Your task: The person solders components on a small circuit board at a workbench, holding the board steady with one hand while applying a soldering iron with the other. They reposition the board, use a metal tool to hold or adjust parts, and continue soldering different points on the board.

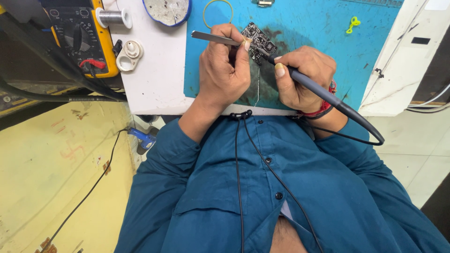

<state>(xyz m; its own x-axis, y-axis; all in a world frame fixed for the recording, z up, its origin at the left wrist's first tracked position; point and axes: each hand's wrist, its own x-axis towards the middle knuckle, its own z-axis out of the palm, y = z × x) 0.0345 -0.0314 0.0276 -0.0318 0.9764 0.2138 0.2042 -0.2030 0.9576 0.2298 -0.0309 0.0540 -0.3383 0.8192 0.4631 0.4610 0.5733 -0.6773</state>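
Two hands meet over a circuit board (258, 43) at 12 o'clock: left hand (224, 70) pinching tweezers (215, 38), right hand (302, 77) gripping a soldering iron (323, 93).

Yellow multimeter (84, 35) with black dial, upper left; solder spool (112, 18) beside it; white round holder (129, 54) below; blue-rimmed dish (167, 10); yellow rubber band (217, 11) and yellow-green clip (353, 23) on blue mat (318, 42).

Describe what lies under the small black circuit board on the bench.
The circuit board rests on a blue work mat, darkly stained around it. The left hand with tweezers covers the mat beside it.
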